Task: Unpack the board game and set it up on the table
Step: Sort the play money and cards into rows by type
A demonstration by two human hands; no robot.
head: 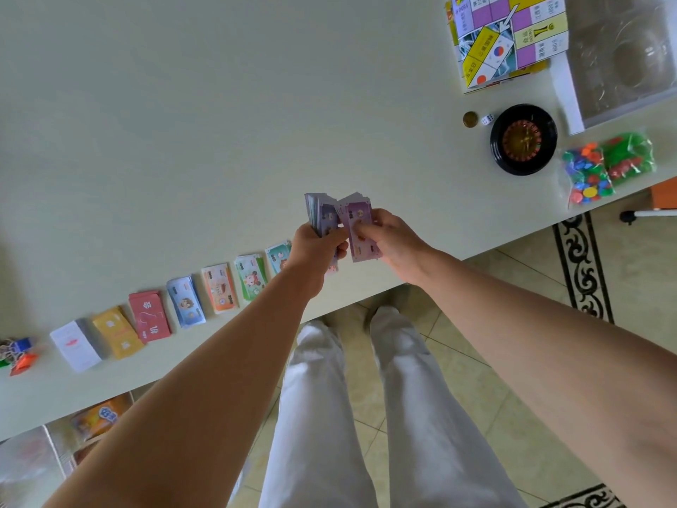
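Over the front edge of the pale table (183,122), my left hand (317,249) grips a stack of play money (320,212) that is mostly bluish-purple. My right hand (384,238) pinches a pink-purple note (361,229) from the same stack. Along the table's front edge lie several sorted piles: a teal money pile (278,256), a green one (251,275), an orange one (219,287), a blue one (186,301), then red cards (149,317), yellow cards (117,331) and white cards (75,344). The folded game board (509,38) lies at the back right.
A black roulette wheel (523,139), a white die (487,119) and a brown coin (470,119) sit at the right. Two bags of coloured chips (604,166) lie by the right edge. A clear plastic tray (622,56) is at the far right. Small coloured pieces (18,355) are at the left edge.
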